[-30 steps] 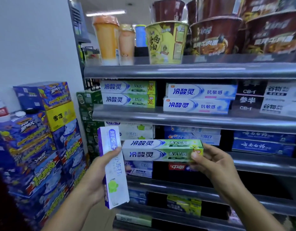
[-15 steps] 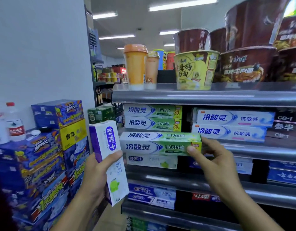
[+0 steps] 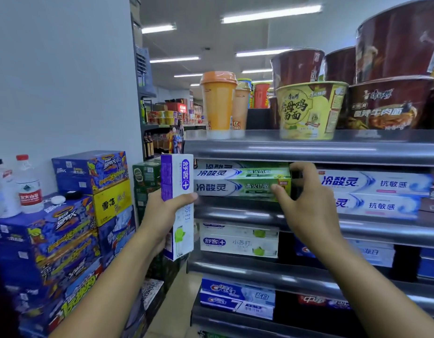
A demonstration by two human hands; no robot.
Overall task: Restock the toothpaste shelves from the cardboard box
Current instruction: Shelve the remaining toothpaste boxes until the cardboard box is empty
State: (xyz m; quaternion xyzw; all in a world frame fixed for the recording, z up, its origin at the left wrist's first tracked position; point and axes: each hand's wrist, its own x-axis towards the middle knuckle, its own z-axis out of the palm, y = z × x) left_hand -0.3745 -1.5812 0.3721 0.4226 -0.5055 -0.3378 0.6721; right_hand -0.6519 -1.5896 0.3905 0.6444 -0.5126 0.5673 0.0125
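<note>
My right hand [image 3: 308, 203] grips the right end of two stacked green-and-white toothpaste boxes [image 3: 240, 182]. They lie level on the second metal shelf [image 3: 235, 212], in front of matching boxes behind them. My left hand [image 3: 162, 215] holds a white-and-purple toothpaste box [image 3: 178, 181] upright, just left of the shelf's end. The cardboard box is not in view.
Blue-and-white toothpaste boxes [image 3: 374, 191] lie right of my right hand. White boxes [image 3: 239, 242] and Crest boxes [image 3: 238, 298] fill lower shelves. Noodle bowls [image 3: 311, 109] and drink cups [image 3: 218, 103] stand on the top shelf. Stacked drink cartons [image 3: 64, 228] and water bottles [image 3: 28, 186] are at the left.
My right hand has lifted the two green boxes up from in front of a lower shelf and set them onto the second shelf. My left hand rose with its upright box.
</note>
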